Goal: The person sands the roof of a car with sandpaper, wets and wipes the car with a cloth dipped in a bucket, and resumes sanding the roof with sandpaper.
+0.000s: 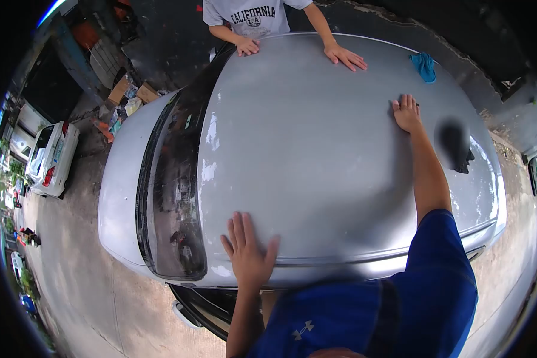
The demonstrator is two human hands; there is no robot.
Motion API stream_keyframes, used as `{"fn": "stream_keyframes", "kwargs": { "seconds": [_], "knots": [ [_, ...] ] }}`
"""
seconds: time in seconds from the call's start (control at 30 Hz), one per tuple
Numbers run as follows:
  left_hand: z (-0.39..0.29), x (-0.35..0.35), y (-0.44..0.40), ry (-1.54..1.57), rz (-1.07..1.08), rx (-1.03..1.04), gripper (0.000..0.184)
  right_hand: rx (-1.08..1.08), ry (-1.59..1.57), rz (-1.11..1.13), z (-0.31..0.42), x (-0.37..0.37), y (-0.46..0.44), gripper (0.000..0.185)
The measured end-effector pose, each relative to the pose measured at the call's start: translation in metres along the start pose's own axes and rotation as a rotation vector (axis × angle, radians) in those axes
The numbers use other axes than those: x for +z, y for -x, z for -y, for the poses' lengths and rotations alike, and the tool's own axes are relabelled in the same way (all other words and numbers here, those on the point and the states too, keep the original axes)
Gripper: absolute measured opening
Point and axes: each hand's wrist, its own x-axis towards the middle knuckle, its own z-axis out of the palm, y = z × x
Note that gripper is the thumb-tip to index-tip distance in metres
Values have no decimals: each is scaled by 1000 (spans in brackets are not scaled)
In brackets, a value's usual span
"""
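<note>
A silver car roof [304, 143] stretches below me, its surface dull grey with whitish patches near the edges. My left hand [249, 250] lies flat near the roof's near edge by the windshield [176, 191], fingers and thumb spread, holding nothing. Farther back on the roof, my right hand [407, 114] rests palm down with its fingers stretched out and fairly close together, also empty. Beyond it, near the far edge, lies a crumpled blue cloth [423, 67]. A small black object [464, 162] lies on the roof to the right of my right forearm.
Across the car, another person in a printed white shirt [250, 17] has both hands on the roof. The silver hood [122, 179] extends left. Cardboard boxes [146, 92] and debris lie beyond it. A white car [52, 158] stands at the far left. An open door [203, 307] is below the windshield.
</note>
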Motion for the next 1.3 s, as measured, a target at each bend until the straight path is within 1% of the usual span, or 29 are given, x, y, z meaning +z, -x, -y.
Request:
{"fn": "stream_keyframes", "kwargs": {
  "seconds": [0.07, 0.1, 0.13, 0.2, 0.23, 0.27, 0.3, 0.33, 0.37, 0.4, 0.5, 0.53, 0.6, 0.63, 0.67, 0.7, 0.73, 0.77, 0.8, 0.87, 0.97, 1.0, 1.07, 1.17, 1.2, 1.23, 1.3],
  "knots": [
    [0, 0, -3, 22, -13, 4, 93, -185, 41, 43, 105, -6, 25, 79],
    [-2, -1, -7, 45, -7, 43, 93, -307, 51, 67, 155, -10, 39, 78],
    [-3, -3, -7, 55, -10, 51, 93, -392, 38, 77, 191, -9, 52, 77],
    [2, -4, -4, 73, -41, 28, 95, -652, -1, 90, 290, -7, 104, 75],
    [7, -2, -1, 85, -59, 12, 98, -816, -7, 129, 327, -4, 139, 74],
    [13, 5, 3, 118, -118, -37, 99, -980, -2, 161, 353, -1, 179, 73],
    [18, 10, 7, 159, -175, -72, 101, -1196, 0, 185, 370, -1, 233, 71],
    [21, 12, 13, 171, -246, -172, 101, -1452, -29, 182, 375, 8, 287, 69],
    [20, 16, 16, 190, -305, -247, 101, -1633, -25, 174, 370, 25, 337, 69],
    [20, 18, 18, 215, -353, -296, 102, -1787, -17, 164, 370, 38, 365, 68],
    [33, 23, 24, 190, -334, -234, 102, -1696, -27, 211, 367, 2, 332, 68],
    [32, 22, 25, 195, -327, -241, 101, -1509, -55, 210, 372, -1, 283, 68],
    [30, 17, 23, 204, -308, -238, 99, -1074, 5, 87, 362, 8, 158, 67],
    [30, 15, 25, 164, -298, -278, 98, -909, -6, 66, 344, 20, 98, 68],
    [31, 11, 27, 139, -272, -270, 98, -695, -5, 32, 308, 24, 51, 69],
    [28, 12, 20, 133, -237, -223, 98, -685, 1, 47, 281, 6, 42, 70],
    [25, 11, 18, 126, -210, -219, 97, -653, 13, 59, 261, -13, 61, 71],
    [24, 9, 15, 111, -191, -211, 97, -681, 2, 49, 250, -14, 88, 72],
    [20, 10, 11, 100, -181, -203, 98, -782, -50, 77, 237, -16, 123, 72],
    [18, 11, 11, 88, -157, -230, 100, -961, -24, 185, 225, -27, 200, 74],
    [19, 12, 8, 69, -122, -252, 102, -1156, -18, 261, 205, -30, 213, 74],
    [19, 12, 7, 61, -114, -251, 102, -1082, -37, 272, 204, -36, 191, 73],
    [21, 8, 14, 36, -79, -241, 103, -709, -17, 155, 195, -37, 111, 72],
    [22, 7, 9, 15, -74, -228, 104, -541, -50, 107, 198, -29, 75, 71],
    [22, 6, 7, 10, -68, -223, 105, -720, -49, 135, 213, -27, 107, 72],
    [21, 8, 3, 17, -67, -219, 106, -916, -46, 166, 231, -25, 158, 72],
    [24, 8, -2, 38, -43, -199, 111, -1447, -81, 248, 249, -21, 264, 72]
  ]
}}
